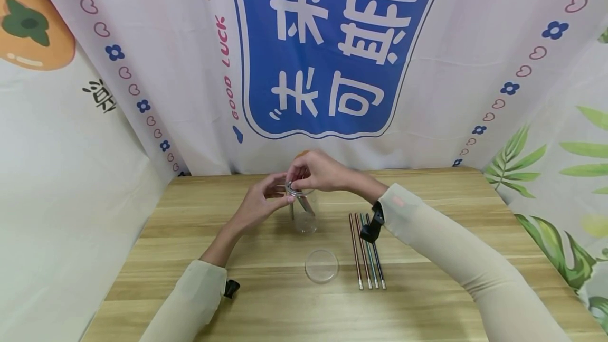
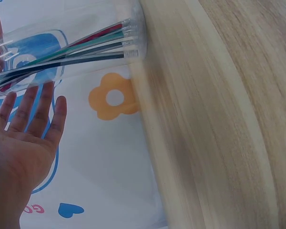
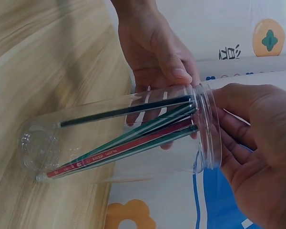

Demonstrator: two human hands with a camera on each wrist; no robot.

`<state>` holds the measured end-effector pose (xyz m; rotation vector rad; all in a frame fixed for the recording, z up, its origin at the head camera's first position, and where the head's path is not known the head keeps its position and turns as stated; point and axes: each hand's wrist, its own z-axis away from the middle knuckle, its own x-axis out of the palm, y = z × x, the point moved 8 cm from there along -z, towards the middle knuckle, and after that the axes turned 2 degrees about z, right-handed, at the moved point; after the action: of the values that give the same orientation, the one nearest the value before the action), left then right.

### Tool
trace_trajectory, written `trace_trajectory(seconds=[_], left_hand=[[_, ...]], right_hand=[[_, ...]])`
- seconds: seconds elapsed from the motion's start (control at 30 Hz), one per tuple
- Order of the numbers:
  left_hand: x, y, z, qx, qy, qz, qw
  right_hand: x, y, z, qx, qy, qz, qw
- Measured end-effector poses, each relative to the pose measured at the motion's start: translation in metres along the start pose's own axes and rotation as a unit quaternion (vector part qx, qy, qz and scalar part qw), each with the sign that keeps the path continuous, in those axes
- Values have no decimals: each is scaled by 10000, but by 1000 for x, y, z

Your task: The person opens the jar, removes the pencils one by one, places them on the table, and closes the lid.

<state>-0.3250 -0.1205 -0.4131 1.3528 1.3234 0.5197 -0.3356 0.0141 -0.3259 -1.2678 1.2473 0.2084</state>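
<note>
A clear plastic jar (image 1: 306, 221) stands upright on the table, holding several red, green and dark pencils (image 3: 109, 148). My left hand (image 1: 261, 199) is at the jar's left side near the neck. Its thumb touches just below the rim, while its straight fingers (image 2: 42, 107) lie along the far side. Over the mouth, my right hand (image 1: 319, 172) bends its fingers down and pinches the top of a dark pencil (image 3: 124, 112) that slants apart from the others inside. The threaded neck and the fingers partly hide the pencil tops.
In front of the jar lies a round clear lid (image 1: 321, 266). Several pencils (image 1: 363, 252) lie side by side to its right, metal ends toward me, beneath the right wrist camera (image 1: 372, 226). A printed curtain (image 1: 427, 136) hangs behind the wooden table (image 1: 190, 236).
</note>
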Motion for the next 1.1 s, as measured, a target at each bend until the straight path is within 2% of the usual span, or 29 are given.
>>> trace_trajectory(seconds=[0.27, 0.43, 0.67, 0.93, 1.1], left_hand=[[0, 0, 0, -18, 29, 38, 10000], [0, 0, -1, -22, 38, 26, 10000], [0, 0, 0, -41, 46, 28, 10000], [-1, 0, -1, -30, 57, 16, 10000], [0, -1, -1, -34, 61, 3, 10000]], right_hand=[[-3, 9, 2, 292, 258, -705, 9967], [-6, 12, 5, 308, 421, -1166, 9918], [-11, 15, 8, 262, 706, -1531, 9853], [-14, 22, 11, 365, 1112, -2162, 9693], [-15, 24, 13, 289, 1363, -2411, 9604]])
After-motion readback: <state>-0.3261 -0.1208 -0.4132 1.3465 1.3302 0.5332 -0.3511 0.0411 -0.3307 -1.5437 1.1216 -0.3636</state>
